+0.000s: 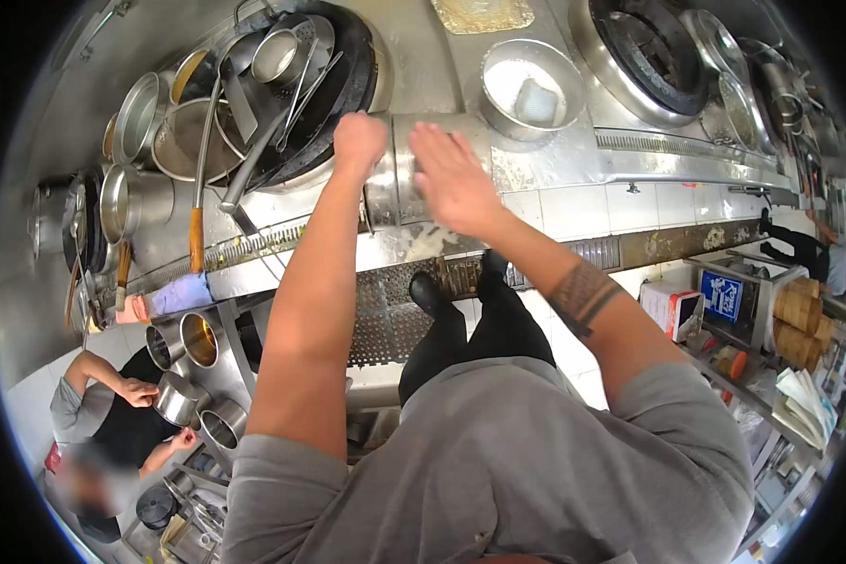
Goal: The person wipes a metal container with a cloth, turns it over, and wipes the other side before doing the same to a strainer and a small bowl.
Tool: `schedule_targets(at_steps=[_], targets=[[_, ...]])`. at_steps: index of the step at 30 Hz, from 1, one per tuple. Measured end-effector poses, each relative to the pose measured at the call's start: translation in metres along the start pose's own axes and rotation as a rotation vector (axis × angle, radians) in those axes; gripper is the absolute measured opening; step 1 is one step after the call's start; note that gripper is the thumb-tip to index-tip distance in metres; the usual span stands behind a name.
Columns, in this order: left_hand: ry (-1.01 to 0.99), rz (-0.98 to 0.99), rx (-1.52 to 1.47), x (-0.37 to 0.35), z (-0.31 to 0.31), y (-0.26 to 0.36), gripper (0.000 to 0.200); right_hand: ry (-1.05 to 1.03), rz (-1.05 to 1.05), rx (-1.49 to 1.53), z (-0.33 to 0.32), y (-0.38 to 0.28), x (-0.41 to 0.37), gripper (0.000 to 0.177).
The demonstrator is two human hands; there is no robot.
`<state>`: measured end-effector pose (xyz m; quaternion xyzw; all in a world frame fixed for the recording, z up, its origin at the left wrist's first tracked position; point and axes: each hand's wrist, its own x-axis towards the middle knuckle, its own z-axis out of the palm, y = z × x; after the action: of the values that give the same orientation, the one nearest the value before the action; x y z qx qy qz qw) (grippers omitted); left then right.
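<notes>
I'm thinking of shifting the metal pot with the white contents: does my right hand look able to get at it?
Probably yes: the right hand is open and close to the metal pot, with nothing visible standing between them.

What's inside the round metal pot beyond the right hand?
Inside the pot is a bright white area with a grey, textured piece in it. I can't tell what the white is; whatever lies beneath the grey piece is covered.
</notes>
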<state>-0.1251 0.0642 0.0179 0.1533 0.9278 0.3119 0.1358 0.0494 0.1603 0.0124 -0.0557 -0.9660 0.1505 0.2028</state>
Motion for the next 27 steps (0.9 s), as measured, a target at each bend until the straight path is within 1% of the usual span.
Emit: schedule_targets(at_steps=[2, 3, 4, 6, 7, 8, 10, 11, 13, 14, 16, 17, 18, 20, 21, 22, 24, 25, 26, 27], targets=[[-0.041, -0.088, -0.186, -0.002, 0.003, -0.003, 0.032, -0.062, -0.032, -0.055, -0.008, 0.031, -0.018, 0.053], [-0.078, -0.078, -0.14, 0.001, 0.003, -0.006, 0.035, -0.054, 0.06, -0.109, -0.011, 0.046, -0.008, 0.052], [-0.079, -0.085, -0.131, -0.003, -0.001, -0.003, 0.035, -0.057, 0.062, -0.099, -0.015, 0.049, 0.017, 0.052], [-0.104, -0.196, -0.202, -0.011, -0.011, 0.017, 0.034, -0.753, 0.184, -0.115, -0.025, 0.041, 0.072, 0.054], [-0.078, -0.118, -0.107, -0.004, -0.005, 0.009, 0.034, -0.853, 0.123, -0.182, -0.02, 0.026, 0.086, 0.05], [-0.072, -0.11, -0.107, 0.002, 0.002, 0.003, 0.034, -0.845, 0.123, -0.186, -0.016, 0.015, 0.069, 0.05], [-0.018, -0.097, -0.1, 0.011, 0.011, -0.011, 0.034, 0.162, -0.043, 0.006, 0.007, -0.016, 0.013, 0.042], [0.007, -0.132, -0.117, 0.006, 0.007, -0.005, 0.034, 0.161, -0.043, 0.009, 0.001, -0.004, 0.004, 0.042], [-0.014, -0.166, -0.131, 0.0, 0.002, 0.001, 0.035, 0.127, -0.126, 0.032, -0.018, 0.036, -0.023, 0.039], [-0.032, -0.191, -0.145, 0.0, -0.001, 0.004, 0.035, 0.125, -0.132, 0.036, -0.014, 0.043, -0.01, 0.039], [-0.076, -0.189, -0.143, -0.001, -0.005, 0.005, 0.036, -0.152, 0.064, -0.081, -0.01, 0.056, 0.025, 0.043], [-0.108, -0.175, -0.15, 0.001, -0.006, 0.007, 0.037, -0.406, 0.151, -0.102, -0.015, 0.04, 0.049, 0.045], [-0.115, -0.171, -0.146, 0.0, -0.004, 0.006, 0.037, -0.406, 0.16, -0.101, -0.003, 0.023, 0.047, 0.045], [-0.054, -0.127, -0.075, 0.005, 0.0, 0.004, 0.037, 0.023, 0.019, -0.075, 0.014, -0.012, 0.022, 0.047], [-0.084, -0.124, -0.049, 0.008, 0.0, 0.002, 0.039, 0.022, -0.015, 0.02, 0.003, -0.016, 0.0, 0.051], [-0.086, -0.129, -0.047, 0.003, -0.003, 0.005, 0.039, 0.017, -0.014, 0.024, -0.004, -0.001, -0.011, 0.051], [-0.1, -0.236, -0.274, -0.011, -0.015, 0.023, 0.041, -0.053, -0.11, -0.069, -0.013, 0.038, -0.029, 0.055], [-0.099, -0.235, -0.275, -0.009, -0.017, 0.027, 0.041, 0.012, -0.028, 0.0, -0.015, 0.05, -0.018, 0.053], [-0.121, -0.282, -0.344, -0.009, -0.019, 0.029, 0.042, 0.006, -0.027, 0.004, -0.011, 0.058, -0.002, 0.053], [-0.141, -0.329, -0.41, -0.01, -0.019, 0.029, 0.043, -0.161, 0.16, 0.001, -0.008, 0.054, 0.024, 0.052]])
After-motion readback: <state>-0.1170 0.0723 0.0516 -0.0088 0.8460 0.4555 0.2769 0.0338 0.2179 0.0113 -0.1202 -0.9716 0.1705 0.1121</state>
